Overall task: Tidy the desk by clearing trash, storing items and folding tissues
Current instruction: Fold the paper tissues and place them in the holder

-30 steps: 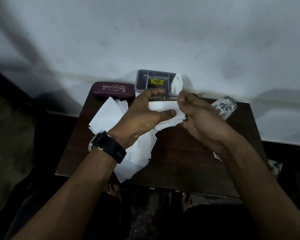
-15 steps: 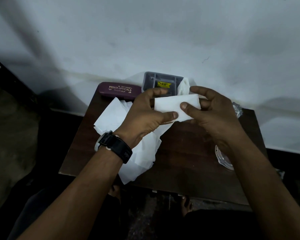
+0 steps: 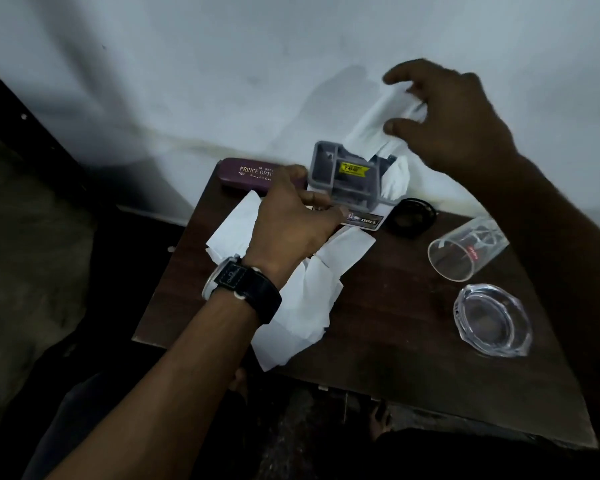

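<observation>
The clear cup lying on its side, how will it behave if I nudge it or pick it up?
Lying on its side, the clear cup would probably roll if nudged, curving since it tapers. It looks thin-walled, so likely light and perhaps easy to squash.

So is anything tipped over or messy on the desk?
Yes. The cup lies on its side near the right edge of the desk. The organizer is tilted, gripped by the left hand. Unfolded tissues sprawl in a heap beneath that hand. The right hand pinches another tissue above the organizer.
</observation>
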Demonstrator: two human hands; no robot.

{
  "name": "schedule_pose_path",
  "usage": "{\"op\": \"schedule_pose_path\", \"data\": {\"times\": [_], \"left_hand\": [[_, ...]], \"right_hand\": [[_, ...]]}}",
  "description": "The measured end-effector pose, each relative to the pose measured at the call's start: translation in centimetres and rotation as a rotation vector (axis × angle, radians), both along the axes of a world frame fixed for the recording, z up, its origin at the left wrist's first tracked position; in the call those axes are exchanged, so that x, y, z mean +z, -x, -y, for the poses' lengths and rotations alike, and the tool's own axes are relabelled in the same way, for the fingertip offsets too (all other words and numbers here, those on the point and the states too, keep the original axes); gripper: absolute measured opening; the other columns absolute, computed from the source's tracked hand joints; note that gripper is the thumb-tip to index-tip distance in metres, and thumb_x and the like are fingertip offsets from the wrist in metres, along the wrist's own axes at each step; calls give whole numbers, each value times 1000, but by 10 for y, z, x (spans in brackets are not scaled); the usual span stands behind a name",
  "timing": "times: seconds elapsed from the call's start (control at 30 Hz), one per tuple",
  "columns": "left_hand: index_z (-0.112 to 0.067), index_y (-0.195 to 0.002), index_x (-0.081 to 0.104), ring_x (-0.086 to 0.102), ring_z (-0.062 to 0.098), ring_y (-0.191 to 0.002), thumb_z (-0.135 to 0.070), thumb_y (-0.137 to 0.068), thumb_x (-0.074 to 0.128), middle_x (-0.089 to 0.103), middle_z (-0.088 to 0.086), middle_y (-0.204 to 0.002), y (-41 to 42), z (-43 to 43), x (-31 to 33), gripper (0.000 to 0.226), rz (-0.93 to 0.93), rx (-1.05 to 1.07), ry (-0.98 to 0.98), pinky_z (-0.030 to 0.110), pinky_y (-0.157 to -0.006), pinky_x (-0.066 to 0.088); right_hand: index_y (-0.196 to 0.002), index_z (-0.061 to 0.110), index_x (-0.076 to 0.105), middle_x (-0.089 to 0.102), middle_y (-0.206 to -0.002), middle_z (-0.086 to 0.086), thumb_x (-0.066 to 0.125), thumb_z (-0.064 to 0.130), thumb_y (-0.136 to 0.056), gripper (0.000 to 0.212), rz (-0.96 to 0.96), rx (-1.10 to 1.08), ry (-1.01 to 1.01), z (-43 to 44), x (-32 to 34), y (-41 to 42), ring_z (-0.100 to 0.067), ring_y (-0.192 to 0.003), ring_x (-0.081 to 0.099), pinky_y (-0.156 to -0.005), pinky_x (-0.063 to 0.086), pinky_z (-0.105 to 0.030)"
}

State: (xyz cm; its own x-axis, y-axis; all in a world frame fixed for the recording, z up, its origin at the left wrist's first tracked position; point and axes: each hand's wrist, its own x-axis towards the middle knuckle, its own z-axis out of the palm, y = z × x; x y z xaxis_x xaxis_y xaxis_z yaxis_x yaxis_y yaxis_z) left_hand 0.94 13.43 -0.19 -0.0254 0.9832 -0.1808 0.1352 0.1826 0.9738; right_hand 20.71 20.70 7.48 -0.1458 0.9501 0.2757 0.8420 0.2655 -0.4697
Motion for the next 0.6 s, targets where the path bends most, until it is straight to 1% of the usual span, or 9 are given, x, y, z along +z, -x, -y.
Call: {"op": "schedule_pose_path", "data": {"times": [0.03, 0.07, 0.1, 0.13, 0.2, 0.27, 0.4, 0.5, 0.6], "left_hand": [[-29, -118, 44, 65, -10, -72, -18, -80, 86, 73, -10, -91, 1, 0, 0, 58, -18, -2, -4, 12, -64, 52], [-29, -117, 45, 64, -13, -69, -20, -80, 86, 73, -12, -88, 1, 0, 0, 56, -37, -5, -5, 8, -60, 49], [-28, -118, 47, 64, -13, -71, -21, -80, 86, 73, -12, -88, 2, 0, 0, 55, -52, -8, -2, 10, -63, 50], [-26, -121, 49, 66, -10, -76, -23, -79, 86, 74, -12, -89, 3, 0, 0, 56, -66, -10, 2, 14, -70, 53], [-21, -130, 53, 70, 0, -90, -26, -78, 87, 75, -11, -92, 4, 0, 0, 63, -87, -15, 11, 26, -82, 57], [-21, -132, 54, 70, 2, -90, -27, -78, 87, 74, -12, -92, 5, 0, 2, 64, -106, -15, 19, 27, -81, 59], [-22, -129, 56, 69, 1, -79, -27, -78, 87, 72, -12, -90, 7, -1, 4, 60, -108, -7, 34, 21, -66, 55], [-22, -128, 56, 69, -1, -80, -28, -78, 86, 73, -12, -90, 6, -1, 5, 58, -113, -5, 43, 19, -67, 53], [-23, -127, 57, 72, 2, -82, -28, -78, 85, 76, -11, -89, 5, -1, 4, 56, -109, -4, 42, 26, -74, 59]], "right_hand": [[-132, 28, 61, 64, -117, 2, 76, 14, -86, 51, 53, 33, 15, -8, -4, 3, -15, -90, 65, -77, 44, -11], [-132, 29, 60, 66, -122, -4, 73, 10, -86, 51, 101, 55, 29, -13, -7, 7, -21, -89, 68, -81, 50, -19], [-131, 30, 59, 67, -123, -9, 70, 6, -86, 52, 147, 59, 46, -17, -12, 10, -23, -86, 68, -83, 55, -28], [-130, 32, 58, 67, -119, -11, 68, 3, -85, 54, 189, 52, 58, -20, -16, 13, -23, -83, 67, -81, 58, -37], [-128, 32, 58, 67, -113, -14, 64, 1, -84, 54, 257, 34, 54, -24, -22, 17, -30, -84, 67, -79, 59, -46], [-126, 29, 59, 67, -110, -14, 63, 2, -83, 50, 271, 23, 18, -24, -23, 17, -36, -93, 67, -81, 58, -47], [-121, 24, 62, 70, -104, -12, 60, 0, -81, 47, 225, 7, -34, -25, -19, 13, -33, -97, 67, -81, 57, -45], [-123, 24, 63, 70, -108, -12, 59, -3, -82, 49, 281, 23, -20, -25, -20, 17, -35, -101, 66, -83, 56, -44], [-129, 21, 61, 68, -112, -15, 57, -5, -84, 52, 340, 33, -42, -26, -25, 22, -39, -103, 63, -82, 52, -40]]}}
